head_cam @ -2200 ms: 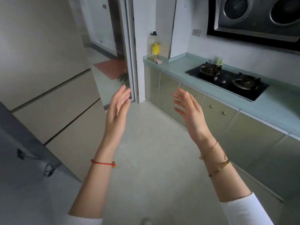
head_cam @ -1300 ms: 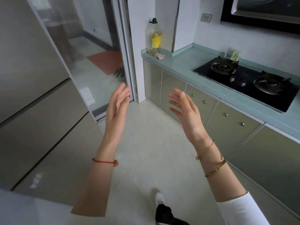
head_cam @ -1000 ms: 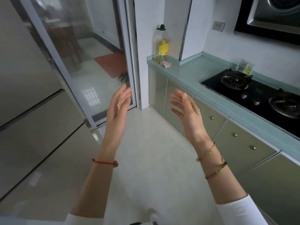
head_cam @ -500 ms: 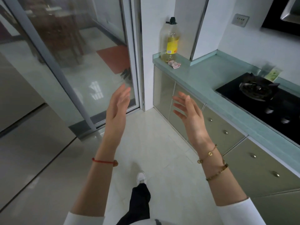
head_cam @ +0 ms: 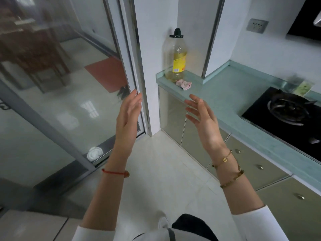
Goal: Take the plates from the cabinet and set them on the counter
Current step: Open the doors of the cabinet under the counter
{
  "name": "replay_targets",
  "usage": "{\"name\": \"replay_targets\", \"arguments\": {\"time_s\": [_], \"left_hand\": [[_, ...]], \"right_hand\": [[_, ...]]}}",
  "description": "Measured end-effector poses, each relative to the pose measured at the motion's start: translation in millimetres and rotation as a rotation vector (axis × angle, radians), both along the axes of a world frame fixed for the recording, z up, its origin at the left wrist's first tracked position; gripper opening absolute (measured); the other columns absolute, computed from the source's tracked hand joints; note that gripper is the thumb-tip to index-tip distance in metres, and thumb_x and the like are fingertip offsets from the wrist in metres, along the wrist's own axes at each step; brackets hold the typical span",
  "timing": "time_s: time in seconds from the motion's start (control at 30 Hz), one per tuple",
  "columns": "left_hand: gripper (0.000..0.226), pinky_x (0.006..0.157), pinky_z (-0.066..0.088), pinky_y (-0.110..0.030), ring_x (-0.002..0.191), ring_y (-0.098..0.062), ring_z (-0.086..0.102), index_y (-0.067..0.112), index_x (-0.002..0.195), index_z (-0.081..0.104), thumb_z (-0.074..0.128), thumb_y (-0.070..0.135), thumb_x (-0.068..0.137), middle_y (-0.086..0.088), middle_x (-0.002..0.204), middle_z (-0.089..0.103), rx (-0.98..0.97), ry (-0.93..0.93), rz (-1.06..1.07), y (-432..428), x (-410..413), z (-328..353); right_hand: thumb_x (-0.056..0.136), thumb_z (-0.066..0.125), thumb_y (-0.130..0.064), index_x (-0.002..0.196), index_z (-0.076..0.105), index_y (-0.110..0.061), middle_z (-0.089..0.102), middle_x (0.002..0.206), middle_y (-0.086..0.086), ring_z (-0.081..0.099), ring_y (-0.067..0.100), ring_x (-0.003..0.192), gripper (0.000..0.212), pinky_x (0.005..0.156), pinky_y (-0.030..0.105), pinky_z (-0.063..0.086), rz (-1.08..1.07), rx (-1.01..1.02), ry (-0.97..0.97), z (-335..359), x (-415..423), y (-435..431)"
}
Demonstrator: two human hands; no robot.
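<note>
Head view: since half a second ago the camera has closed in on the near end of the counter (head_cam: pixel 225 94), so the oil bottle (head_cam: pixel 175 56) looms bigger and higher, and only one burner (head_cam: pixel 289 108) of the black cooktop (head_cam: pixel 257 117) is in frame. The hands have kept the same pose. Left hand (head_cam: pixel 127 122) is raised with fingers straight and together, palm facing inward, holding nothing. Right hand (head_cam: pixel 203 122) is raised with fingers spread and loose, palm facing the left one, also empty. They are well apart, neither touching anything. There is a red string bracelet (head_cam: pixel 113 172) on the left wrist and gold bracelets (head_cam: pixel 225 159) on the right. A white shoe (head_cam: pixel 163 221) and a dark trouser leg are now at the bottom edge, lower than before. Containers: the clear bottle with a black cap stands upright at the counter's corner against the wall, with yellow oil in roughly its lower half and a yellow label. A crumpled pink scrap (head_cam: pixel 183 84) lies just beside its base. The cabinet doors (head_cam: pixel 172 117) under the counter are closed, and so are the knobbed drawers (head_cam: pixel 257 164), so their contents are hidden. No plates show, so I cannot tell where they are. A glass sliding door (head_cam: pixel 69 84) is on the left, with a white roll (head_cam: pixel 95 152) in its floor track. A wall socket (head_cam: pixel 257 25) sits above the counter.
</note>
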State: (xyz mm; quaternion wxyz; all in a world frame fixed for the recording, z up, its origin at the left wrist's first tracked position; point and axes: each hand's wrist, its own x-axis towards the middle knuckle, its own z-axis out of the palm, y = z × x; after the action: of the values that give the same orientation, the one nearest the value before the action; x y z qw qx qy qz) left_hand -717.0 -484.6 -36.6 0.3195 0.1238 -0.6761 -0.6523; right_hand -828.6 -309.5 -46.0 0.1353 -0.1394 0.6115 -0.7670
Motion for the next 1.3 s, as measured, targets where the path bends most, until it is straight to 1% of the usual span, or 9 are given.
{"name": "replay_targets", "arguments": {"time_s": [0.03,0.13,0.27,0.37,0.6,0.77,0.9,1.03,1.3], "left_hand": [[0.049,0.117,0.036,-0.043,0.135,-0.007,0.050,0.027,0.139,0.053,0.056,0.040,0.093,0.014,0.142,0.056,0.014,-0.001,-0.011,-8.0,-9.3,-0.9],[0.037,0.117,0.036,-0.043,0.135,-0.007,0.049,0.040,0.131,0.056,0.056,0.039,0.094,0.012,0.143,0.056,0.039,-0.020,-0.051,-30.8,-38.8,-5.0],[0.041,0.117,0.036,-0.043,0.134,-0.007,0.051,0.028,0.141,0.049,0.054,0.029,0.100,0.012,0.139,0.059,0.064,-0.041,-0.070,-58.2,-79.3,-13.2],[0.041,0.116,0.036,-0.042,0.134,-0.006,0.051,0.030,0.139,0.051,0.055,0.031,0.099,0.013,0.137,0.061,0.070,-0.060,-0.082,-75.2,-112.6,-15.8],[0.040,0.116,0.037,-0.042,0.131,-0.008,0.054,0.021,0.141,0.050,0.052,0.018,0.102,0.006,0.136,0.062,0.095,-0.093,-0.116,-105.7,-199.5,-17.6],[0.040,0.117,0.037,-0.042,0.132,-0.012,0.053,0.016,0.142,0.048,0.051,0.015,0.102,0.000,0.137,0.060,0.078,-0.119,-0.134,-124.7,-260.3,-17.7],[0.038,0.117,0.037,-0.043,0.135,-0.015,0.050,0.016,0.141,0.049,0.050,0.019,0.103,0.001,0.138,0.059,0.044,-0.134,-0.192,-139.5,-295.6,-20.3],[0.041,0.115,0.039,-0.042,0.131,-0.011,0.054,0.023,0.137,0.053,0.054,0.030,0.097,0.006,0.133,0.063,0.043,-0.136,-0.245,-155.4,-326.4,-26.8],[0.044,0.113,0.042,-0.041,0.130,-0.010,0.055,0.020,0.142,0.048,0.053,0.029,0.099,0.004,0.138,0.060,-0.106,-0.120,-0.460,-188.0,-376.6,-44.6]], "right_hand": [[0.104,0.037,-0.036,0.134,0.055,-0.016,0.065,0.127,0.003,0.061,0.014,0.110,0.041,0.099,0.033,0.049,-0.008,0.004,-0.002,-0.4,-9.0,-7.0],[0.104,0.036,-0.035,0.132,0.057,-0.017,0.065,0.126,0.003,0.060,0.015,0.110,0.040,0.100,0.035,0.049,-0.035,0.017,-0.014,-3.1,-37.5,-26.9],[0.103,0.038,-0.037,0.130,0.058,-0.019,0.066,0.123,0.001,0.060,0.015,0.109,0.039,0.098,0.033,0.048,-0.054,0.021,-0.013,-8.4,-76.3,-50.8],[0.103,0.037,-0.037,0.131,0.058,-0.018,0.066,0.123,0.000,0.060,0.017,0.112,0.039,0.096,0.032,0.048,-0.076,0.030,-0.020,-11.6,-108.2,-67.6],[0.103,0.038,-0.037,0.125,0.061,-0.022,0.067,0.119,-0.002,0.062,0.016,0.111,0.035,0.103,0.039,0.049,-0.104,0.036,-0.034,-12.4,-185.5,-102.0],[0.104,0.037,-0.036,0.128,0.060,-0.018,0.068,0.121,-0.001,0.060,0.021,0.117,0.038,0.104,0.041,0.048,-0.126,0.064,-0.041,-16.8,-237.4,-123.4],[0.104,0.037,-0.037,0.127,0.060,-0.020,0.067,0.124,0.001,0.060,0.020,0.118,0.037,0.106,0.043,0.047,-0.164,0.088,-0.064,-21.0,-265.0,-136.6],[0.104,0.037,-0.036,0.128,0.060,-0.018,0.066,0.123,0.000,0.060,0.020,0.117,0.038,0.106,0.043,0.047,-0.227,0.102,-0.087,-23.9,-282.6,-147.6],[0.105,0.034,-0.032,0.131,0.056,-0.015,0.064,0.125,0.001,0.057,0.022,0.122,0.038,0.108,0.043,0.045,-0.416,0.107,-0.079,-32.5,-290.9,-170.1]]}}
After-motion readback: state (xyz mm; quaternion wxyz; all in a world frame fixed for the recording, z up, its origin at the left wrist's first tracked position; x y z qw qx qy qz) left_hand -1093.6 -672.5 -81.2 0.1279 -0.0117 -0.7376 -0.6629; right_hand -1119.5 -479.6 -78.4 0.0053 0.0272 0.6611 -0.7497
